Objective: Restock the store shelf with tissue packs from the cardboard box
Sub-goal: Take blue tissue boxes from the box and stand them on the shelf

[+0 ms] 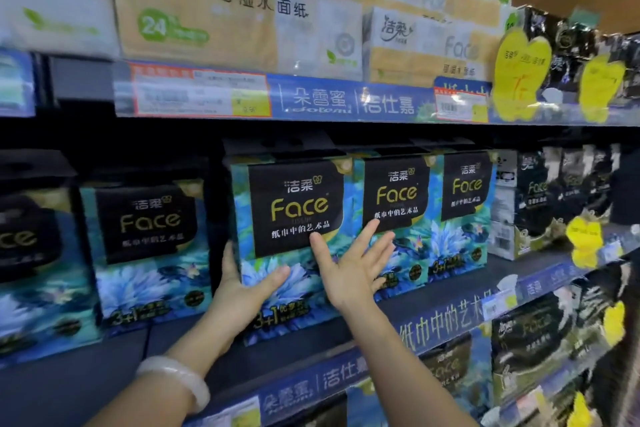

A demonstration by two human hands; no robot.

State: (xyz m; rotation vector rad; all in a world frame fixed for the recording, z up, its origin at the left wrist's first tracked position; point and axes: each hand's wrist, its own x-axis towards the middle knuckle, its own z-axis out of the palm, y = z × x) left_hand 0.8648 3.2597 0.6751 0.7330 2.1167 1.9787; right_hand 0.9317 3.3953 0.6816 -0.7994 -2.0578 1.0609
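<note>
Two hands met one tissue pack [294,239] on the shelf [433,308]: left hand [242,291] gripped its corner, right hand [349,270] lay flat, fingers spread. Uneven pushing could skew it or topple neighbouring packs [429,215].

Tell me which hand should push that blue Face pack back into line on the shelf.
Probably the left hand: it already grips the pack at its lower left corner. The right hand is open, fingers spread in front of the pack and its neighbour.
</note>
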